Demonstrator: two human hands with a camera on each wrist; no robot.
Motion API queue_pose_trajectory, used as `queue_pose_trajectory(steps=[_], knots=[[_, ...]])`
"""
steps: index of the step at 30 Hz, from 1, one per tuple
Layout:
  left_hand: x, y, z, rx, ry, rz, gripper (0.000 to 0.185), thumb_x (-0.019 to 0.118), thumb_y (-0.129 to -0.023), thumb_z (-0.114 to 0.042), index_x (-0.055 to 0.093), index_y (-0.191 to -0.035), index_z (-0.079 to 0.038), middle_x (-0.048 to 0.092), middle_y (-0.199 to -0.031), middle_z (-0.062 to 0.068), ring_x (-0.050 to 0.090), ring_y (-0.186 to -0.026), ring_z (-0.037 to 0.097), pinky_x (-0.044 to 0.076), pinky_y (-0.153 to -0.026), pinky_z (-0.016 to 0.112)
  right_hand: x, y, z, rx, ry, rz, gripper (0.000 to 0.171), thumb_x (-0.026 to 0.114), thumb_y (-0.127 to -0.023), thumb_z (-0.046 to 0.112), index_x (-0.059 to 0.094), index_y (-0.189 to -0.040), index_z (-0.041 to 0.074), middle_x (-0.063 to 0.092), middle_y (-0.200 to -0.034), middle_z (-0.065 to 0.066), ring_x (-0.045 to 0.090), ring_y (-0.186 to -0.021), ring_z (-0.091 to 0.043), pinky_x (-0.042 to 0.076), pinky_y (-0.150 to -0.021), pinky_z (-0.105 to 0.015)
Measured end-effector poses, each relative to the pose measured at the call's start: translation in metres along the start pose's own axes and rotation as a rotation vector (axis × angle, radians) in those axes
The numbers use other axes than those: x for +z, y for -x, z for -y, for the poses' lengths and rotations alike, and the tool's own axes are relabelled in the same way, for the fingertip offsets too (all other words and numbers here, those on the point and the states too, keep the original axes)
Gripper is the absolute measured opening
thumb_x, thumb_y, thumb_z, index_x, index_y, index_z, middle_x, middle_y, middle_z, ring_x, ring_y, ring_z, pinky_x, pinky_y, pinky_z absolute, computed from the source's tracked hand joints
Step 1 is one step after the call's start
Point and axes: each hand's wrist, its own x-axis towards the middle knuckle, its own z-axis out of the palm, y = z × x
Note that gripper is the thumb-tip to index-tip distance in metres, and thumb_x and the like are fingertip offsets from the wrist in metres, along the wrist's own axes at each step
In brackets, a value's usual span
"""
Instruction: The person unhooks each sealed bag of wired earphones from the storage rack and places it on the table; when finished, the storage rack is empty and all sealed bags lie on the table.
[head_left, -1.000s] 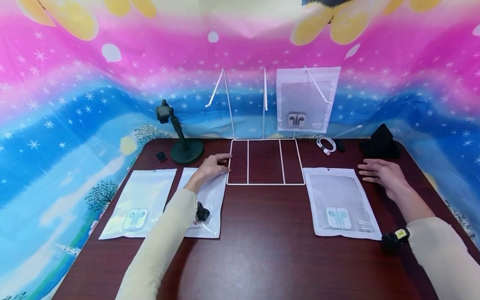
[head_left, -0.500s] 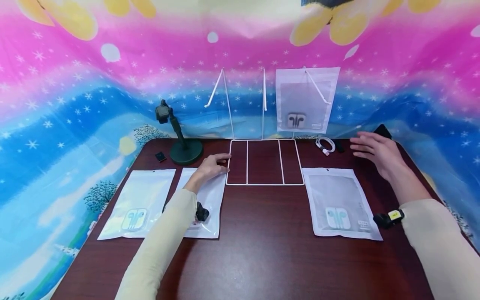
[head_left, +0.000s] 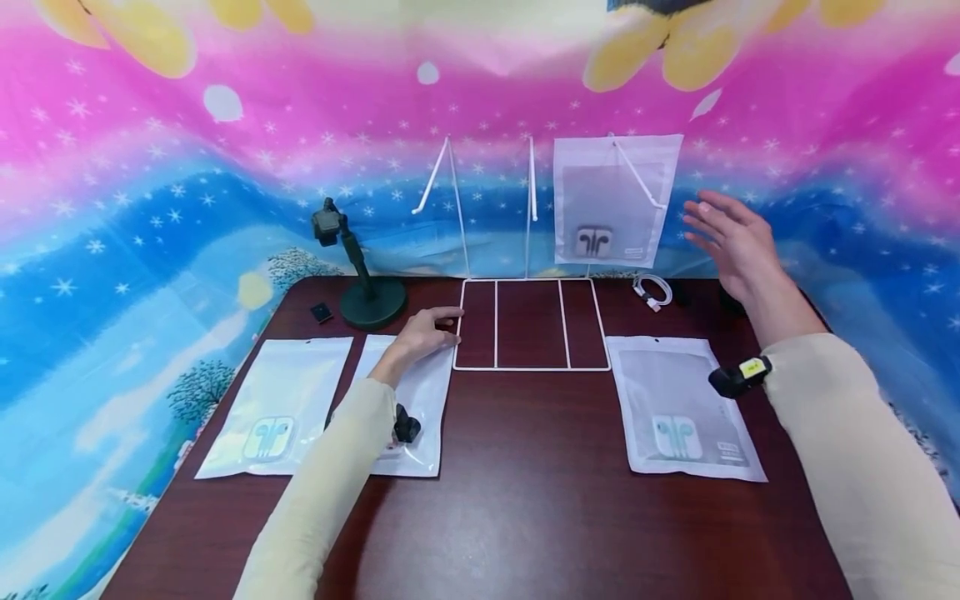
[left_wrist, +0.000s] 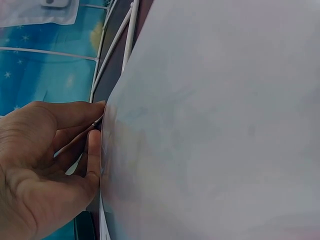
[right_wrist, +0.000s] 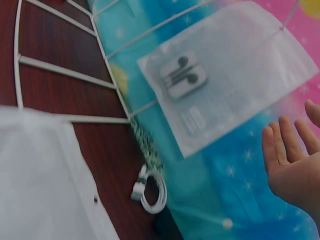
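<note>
My left hand holds the left edge of a white wire display rack, its index finger and thumb at the base rod. Beneath that hand and forearm lies a white zip pouch; in the left wrist view a pale pouch surface fills the right side. My right hand is raised with fingers extended and holds nothing. To its left, an earphone pouch hangs from the rack's right hook. The middle hook and left hook carry nothing.
One earphone pouch lies right of the rack; another pouch lies at far left. Behind are a dark-green stand, a small black square and a coiled white cable. A patterned cloth surrounds the table.
My right hand has risen from beside the right-hand pouch, moving up and slightly left toward the hanging pouch. My left hand has stayed at the rack's edge.
</note>
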Motion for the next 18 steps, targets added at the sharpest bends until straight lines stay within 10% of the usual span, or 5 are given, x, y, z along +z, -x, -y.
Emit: queue_pose_trajectory(steps=[10, 18], knots=[[0.001, -0.002, -0.001, -0.002, -0.026, -0.005, 0.056, 0.071, -0.097, -0.009, 0.057, -0.151, -0.017, 0.057, -0.147, 0.015, 0.049, -0.137, 0.033, 0.039, -0.117, 0.050, 0.034, -0.020, 0.011, 0.008, -0.090, -0.085, 0.061, 0.077, -0.095, 0.019, 0.055, -0.151, 0.019, 0.053, -0.155, -0.002, 0.049, -0.142, -0.018, 0.037, -0.118, -0.028], [0.002, -0.002, -0.002, -0.010, -0.019, -0.008, 0.056, 0.072, -0.097, -0.009, 0.058, -0.150, -0.018, 0.057, -0.147, 0.015, 0.048, -0.137, 0.032, 0.039, -0.117, 0.050, 0.048, -0.024, 0.019, 0.024, -0.055, -0.132, 0.051, 0.079, -0.093, 0.014, 0.065, -0.141, 0.019, 0.064, -0.126, 0.001, 0.061, -0.115, -0.016, 0.035, -0.116, -0.030]])
